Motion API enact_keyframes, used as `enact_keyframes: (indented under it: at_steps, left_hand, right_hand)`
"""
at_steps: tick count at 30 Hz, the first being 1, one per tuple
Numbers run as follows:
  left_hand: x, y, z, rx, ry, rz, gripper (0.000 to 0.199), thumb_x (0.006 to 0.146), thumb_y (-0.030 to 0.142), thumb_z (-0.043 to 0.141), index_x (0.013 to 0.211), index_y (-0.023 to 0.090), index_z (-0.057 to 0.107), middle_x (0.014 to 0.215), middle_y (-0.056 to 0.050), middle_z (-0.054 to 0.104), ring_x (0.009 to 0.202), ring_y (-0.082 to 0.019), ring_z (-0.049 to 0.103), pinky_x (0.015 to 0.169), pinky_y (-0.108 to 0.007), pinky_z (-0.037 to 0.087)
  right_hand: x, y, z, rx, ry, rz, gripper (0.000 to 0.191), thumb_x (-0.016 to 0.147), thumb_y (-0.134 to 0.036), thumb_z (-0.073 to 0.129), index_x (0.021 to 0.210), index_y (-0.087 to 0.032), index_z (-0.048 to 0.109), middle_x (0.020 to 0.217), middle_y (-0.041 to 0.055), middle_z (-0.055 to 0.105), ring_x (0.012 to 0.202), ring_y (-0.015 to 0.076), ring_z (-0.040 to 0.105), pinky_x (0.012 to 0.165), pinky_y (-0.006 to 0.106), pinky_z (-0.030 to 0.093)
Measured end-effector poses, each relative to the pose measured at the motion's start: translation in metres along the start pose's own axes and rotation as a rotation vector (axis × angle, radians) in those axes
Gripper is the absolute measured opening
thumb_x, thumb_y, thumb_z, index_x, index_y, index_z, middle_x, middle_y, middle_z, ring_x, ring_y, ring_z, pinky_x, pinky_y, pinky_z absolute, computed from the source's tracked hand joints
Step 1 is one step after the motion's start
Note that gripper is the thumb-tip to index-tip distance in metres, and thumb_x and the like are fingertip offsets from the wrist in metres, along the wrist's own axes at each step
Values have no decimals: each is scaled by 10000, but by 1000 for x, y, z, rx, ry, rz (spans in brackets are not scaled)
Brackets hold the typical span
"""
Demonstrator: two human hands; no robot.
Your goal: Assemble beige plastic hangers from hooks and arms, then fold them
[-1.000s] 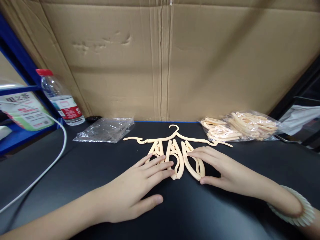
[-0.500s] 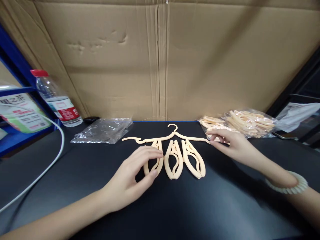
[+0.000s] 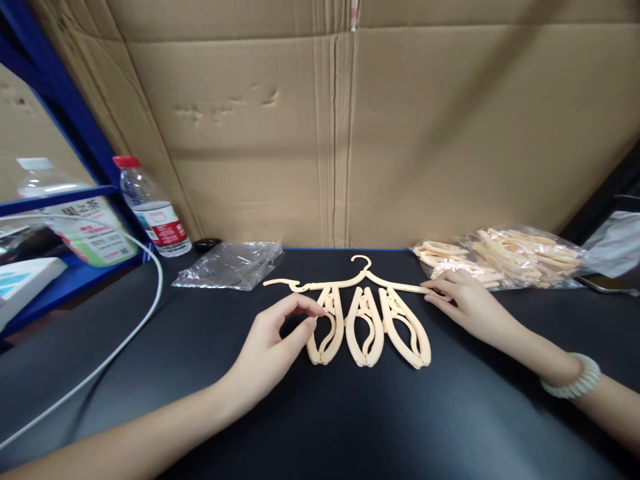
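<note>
A beige folding clothes hanger (image 3: 339,283) lies spread out on the black table, its hook pointing away from me. Its left end piece extends outward. My right hand (image 3: 463,300) has its fingers closed around the outer end of the hanger's right arm, partly covering it. In front lie three folded hangers: a left one (image 3: 338,333), a middle one (image 3: 351,333) and a right one (image 3: 423,337). My left hand (image 3: 273,343) is at the left folded hanger, fingers curved and a small gap between thumb and forefinger; whether the tips touch it I cannot tell.
Clear bags with more beige hangers (image 3: 520,257) lie at the back right, beside a phone (image 3: 607,283). An empty plastic bag (image 3: 233,265) and a red-capped water bottle (image 3: 165,230) are at the back left. A white cable (image 3: 135,333) curves along the left. Cardboard (image 3: 260,167) stands behind.
The view has shifted, moving the scene slightly right. My left thumb and forefinger have come closer together. My right hand stays at the right end of the spread hanger.
</note>
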State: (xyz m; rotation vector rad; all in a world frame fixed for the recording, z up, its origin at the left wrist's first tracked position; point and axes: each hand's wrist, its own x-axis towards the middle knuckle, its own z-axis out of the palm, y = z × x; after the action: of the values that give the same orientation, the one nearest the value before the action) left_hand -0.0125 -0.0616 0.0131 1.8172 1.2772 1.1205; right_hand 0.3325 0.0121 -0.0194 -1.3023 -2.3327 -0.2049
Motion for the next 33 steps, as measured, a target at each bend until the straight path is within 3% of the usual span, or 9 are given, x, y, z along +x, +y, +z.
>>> enact_keyframes:
  at_steps: [6,12,16,20,23,30,33]
  left_hand:
    - [-4,-1,0,-32,7,0,110,870,251,542,885,199,638,923,-30,664,942,-212,617,870,-346,461]
    - [-2,3,-1,-103,49,-40,100,846,257,559,837,189,631,856,-21,658,864,-195,625,821,-321,473]
    - [-1,7,-1,-154,95,-92,88,813,257,578,818,187,631,847,-21,663,842,-196,634,795,-313,494]
    - [1,2,0,-175,163,-162,214,799,278,583,988,196,638,1066,-56,664,1051,-235,616,896,-339,495]
    - [2,-6,1,-218,252,-174,425,804,304,588,1212,196,534,1263,-97,589,1187,-249,551,1004,-386,450]
    - [1,-5,2,-323,257,-188,574,827,344,616,1354,249,408,1256,-69,578,1163,-234,561,1022,-389,441]
    - [-1,-1,3,-324,182,-138,566,835,351,614,1359,251,425,1177,-63,592,1065,-217,600,970,-378,483]
  right_hand:
    - [3,-6,-8,38,28,31,263,934,-391,478,828,-208,635,836,71,665,821,256,588,766,425,464]
    - [2,-10,-19,242,110,180,274,922,-452,488,884,-205,602,819,56,681,734,211,643,637,335,499]
    - [2,-12,-27,249,245,215,284,895,-484,522,910,-211,597,810,53,691,736,218,665,639,328,520]
    - [2,-15,-40,190,377,221,276,880,-492,531,900,-226,599,779,45,673,708,226,653,618,338,517]
    - [1,-18,-46,164,447,200,244,878,-468,538,896,-232,597,774,44,662,699,229,646,636,355,521]
    - [-4,-32,-37,165,355,59,172,900,-393,536,919,-235,602,803,37,669,690,208,634,621,331,502]
    - [-5,-40,-33,164,316,25,176,906,-392,534,916,-234,612,815,41,679,683,205,633,628,330,500]
